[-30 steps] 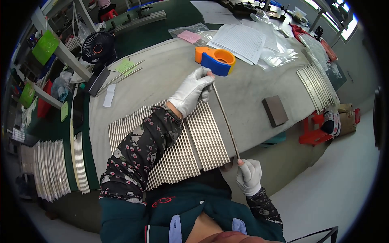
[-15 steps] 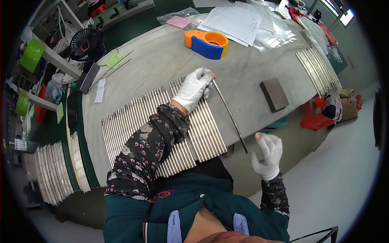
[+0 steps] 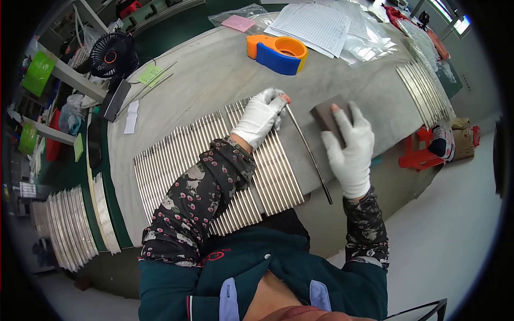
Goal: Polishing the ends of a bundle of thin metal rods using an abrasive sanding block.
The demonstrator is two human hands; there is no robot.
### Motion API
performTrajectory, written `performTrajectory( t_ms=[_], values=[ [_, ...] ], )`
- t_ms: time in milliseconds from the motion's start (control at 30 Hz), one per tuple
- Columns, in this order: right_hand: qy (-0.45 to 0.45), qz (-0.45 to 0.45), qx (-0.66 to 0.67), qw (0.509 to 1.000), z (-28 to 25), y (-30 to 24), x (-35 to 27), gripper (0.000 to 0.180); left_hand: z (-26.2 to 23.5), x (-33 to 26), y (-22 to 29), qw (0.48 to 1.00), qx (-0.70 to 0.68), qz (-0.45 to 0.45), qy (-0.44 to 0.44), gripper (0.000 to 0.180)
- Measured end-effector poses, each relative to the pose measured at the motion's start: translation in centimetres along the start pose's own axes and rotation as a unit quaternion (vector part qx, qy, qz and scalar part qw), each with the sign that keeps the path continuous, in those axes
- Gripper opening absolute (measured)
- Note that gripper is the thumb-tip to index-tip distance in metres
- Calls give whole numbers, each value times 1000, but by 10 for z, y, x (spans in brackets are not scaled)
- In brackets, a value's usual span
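My left hand, in a white glove, pinches a thin metal rod near its far end. The rod slants toward me, and its dark near end reaches past the table's edge. Below that hand and forearm lie rows of silver metal rods, side by side and partly covered by my sleeve. My right hand, also gloved with a bare fingertip showing, grips a dark brown rectangular block to the right of the held rod. The block looks slightly blurred and tilted, and the hand hides part of it.
An orange and blue tape dispenser stands at the back, near written paper sheets and plastic bags. More rods lie at the far right. A black fan is at the left, and a red stool stands beyond the right edge.
My right hand has moved up and forward from beside the table's edge and taken hold of the brown block, which has shifted left. My left hand still holds the rod in nearly the same place.
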State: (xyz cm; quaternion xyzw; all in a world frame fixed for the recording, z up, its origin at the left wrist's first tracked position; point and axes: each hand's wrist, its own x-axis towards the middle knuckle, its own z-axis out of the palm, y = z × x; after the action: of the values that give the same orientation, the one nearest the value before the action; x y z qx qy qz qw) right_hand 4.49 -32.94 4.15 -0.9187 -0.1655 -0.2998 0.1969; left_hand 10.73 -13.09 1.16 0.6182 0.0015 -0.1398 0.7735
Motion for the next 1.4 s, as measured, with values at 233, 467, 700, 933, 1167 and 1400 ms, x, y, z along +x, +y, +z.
performTrajectory(
  t_ms=[233,467,700,933,1167,1400],
  values=[
    [-38,76,-125,988,7,-5,20,41,3,1,6,1000,10,0,-8,15],
    [-79,99,-158,979,7,1,17,44,0,-1,5,999,29,-5,-34,15],
    [-69,88,-154,982,11,0,26,42,-5,1,3,999,21,-10,-26,16],
    [-50,30,-126,990,8,-2,18,42,2,-3,3,999,30,5,13,15],
    [-125,68,-165,976,-3,-4,3,45,3,-4,3,999,38,11,18,17],
    [-96,8,-78,992,-2,-3,-6,42,2,-5,5,1000,18,9,16,16]
  ],
)
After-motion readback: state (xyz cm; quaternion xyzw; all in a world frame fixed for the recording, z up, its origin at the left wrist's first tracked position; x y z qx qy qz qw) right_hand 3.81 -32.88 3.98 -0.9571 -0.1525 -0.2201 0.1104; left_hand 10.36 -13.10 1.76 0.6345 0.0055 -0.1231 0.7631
